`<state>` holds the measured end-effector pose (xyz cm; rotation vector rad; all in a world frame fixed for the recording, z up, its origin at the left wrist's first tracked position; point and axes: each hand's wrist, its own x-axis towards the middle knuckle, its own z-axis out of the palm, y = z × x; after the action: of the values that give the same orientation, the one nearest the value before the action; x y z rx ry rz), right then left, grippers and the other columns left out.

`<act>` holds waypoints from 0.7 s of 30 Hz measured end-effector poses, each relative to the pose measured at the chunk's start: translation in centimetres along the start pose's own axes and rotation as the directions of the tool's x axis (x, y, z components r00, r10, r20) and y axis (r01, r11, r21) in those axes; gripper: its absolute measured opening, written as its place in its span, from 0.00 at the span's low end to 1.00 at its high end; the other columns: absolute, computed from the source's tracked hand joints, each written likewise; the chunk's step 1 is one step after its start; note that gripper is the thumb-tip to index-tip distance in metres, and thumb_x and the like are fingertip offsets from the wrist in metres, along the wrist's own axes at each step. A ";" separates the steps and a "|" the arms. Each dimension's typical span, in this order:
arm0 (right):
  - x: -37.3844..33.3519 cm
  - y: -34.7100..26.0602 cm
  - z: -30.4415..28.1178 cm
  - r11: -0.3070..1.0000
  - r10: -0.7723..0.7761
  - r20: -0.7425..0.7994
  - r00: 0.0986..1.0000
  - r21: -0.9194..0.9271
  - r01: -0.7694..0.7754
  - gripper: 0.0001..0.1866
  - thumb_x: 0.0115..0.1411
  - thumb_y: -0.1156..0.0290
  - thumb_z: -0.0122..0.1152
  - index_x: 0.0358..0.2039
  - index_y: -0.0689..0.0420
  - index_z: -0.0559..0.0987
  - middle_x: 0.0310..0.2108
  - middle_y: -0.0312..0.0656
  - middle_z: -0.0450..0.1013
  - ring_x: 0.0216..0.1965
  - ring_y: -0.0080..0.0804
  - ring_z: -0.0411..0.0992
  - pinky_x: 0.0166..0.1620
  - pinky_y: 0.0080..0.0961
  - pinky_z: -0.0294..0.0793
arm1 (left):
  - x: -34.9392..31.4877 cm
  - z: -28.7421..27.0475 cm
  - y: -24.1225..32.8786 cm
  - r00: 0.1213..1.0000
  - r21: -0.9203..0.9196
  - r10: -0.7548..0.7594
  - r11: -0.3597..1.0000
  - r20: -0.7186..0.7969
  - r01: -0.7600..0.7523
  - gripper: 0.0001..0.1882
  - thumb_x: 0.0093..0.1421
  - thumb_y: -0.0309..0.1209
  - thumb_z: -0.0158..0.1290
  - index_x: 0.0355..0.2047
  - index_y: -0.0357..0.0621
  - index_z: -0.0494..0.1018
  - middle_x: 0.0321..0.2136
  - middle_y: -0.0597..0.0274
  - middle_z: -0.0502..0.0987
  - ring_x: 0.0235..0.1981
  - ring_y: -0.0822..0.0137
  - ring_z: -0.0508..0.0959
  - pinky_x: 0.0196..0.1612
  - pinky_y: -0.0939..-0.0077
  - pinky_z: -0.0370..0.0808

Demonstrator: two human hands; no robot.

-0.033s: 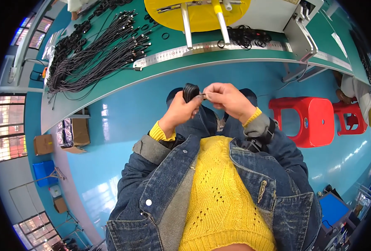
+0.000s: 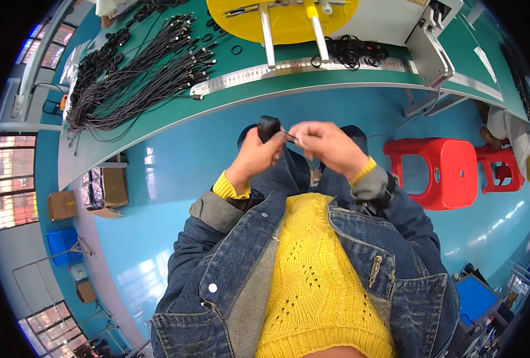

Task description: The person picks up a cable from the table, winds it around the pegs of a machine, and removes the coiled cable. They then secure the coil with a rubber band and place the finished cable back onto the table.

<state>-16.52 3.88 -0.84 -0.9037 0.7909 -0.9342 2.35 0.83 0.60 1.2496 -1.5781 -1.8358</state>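
Above my knees, my left hand [image 2: 255, 154] is closed around a small coiled black cable [image 2: 268, 126], its bundle standing up over the thumb and fingers. A thin black strand [image 2: 288, 136] runs from the coil to the right. My right hand [image 2: 326, 145] pinches the far end of that strand between thumb and fingertips. Whether the strand is the cable's own end or a tie cannot be made out. Both hands are in the air, short of the table's front edge.
On the green table [image 2: 175, 112] lie many loose dark cables [image 2: 136, 89], a steel ruler [image 2: 247, 78] and a heap of black rings [image 2: 349, 53]. A machine with a yellow disc [image 2: 289, 27] and metal rods stands there. Red stools [image 2: 459, 173] are at right, cardboard boxes [image 2: 115, 188] at left.
The coil has turned in my left hand, its loops now less distinct. My right hand has shifted slightly, and more of the thin strand shows between the hands.
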 end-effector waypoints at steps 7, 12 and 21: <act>-2.5 -0.4 -0.8 0.937 0.316 0.048 0.947 -0.173 -0.304 0.09 0.55 0.71 0.55 0.35 0.60 0.74 0.27 0.35 0.70 0.28 0.16 0.69 0.24 0.15 0.66 | 0.9 0.3 -0.4 0.993 0.107 0.117 0.987 0.021 -0.119 0.08 0.56 0.31 0.50 0.26 0.40 0.67 0.14 0.70 0.66 0.14 0.77 0.66 0.18 0.81 0.66; -1.6 -3.9 -0.9 0.834 0.001 -0.053 0.999 -0.551 -0.030 0.18 0.48 0.71 0.63 0.39 0.60 0.70 0.29 0.38 0.71 0.27 0.17 0.70 0.24 0.16 0.67 | 0.5 1.9 -0.8 0.951 0.382 0.309 0.881 -0.019 -0.279 0.09 0.52 0.29 0.53 0.27 0.37 0.68 0.15 0.63 0.70 0.18 0.69 0.73 0.23 0.74 0.70; 0.6 -1.6 0.0 0.587 -0.209 0.194 0.959 -0.759 0.281 0.28 0.44 0.75 0.66 0.45 0.57 0.63 0.26 0.36 0.69 0.20 0.17 0.67 0.22 0.15 0.65 | 0.3 3.0 1.0 0.983 0.585 0.184 0.800 -0.024 -0.135 0.15 0.45 0.26 0.57 0.34 0.35 0.69 0.27 0.48 0.76 0.33 0.55 0.77 0.35 0.67 0.73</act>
<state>-16.80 2.83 0.48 -1.8643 1.0398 -0.7614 -0.51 1.97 1.27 1.3511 -2.2212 -1.2050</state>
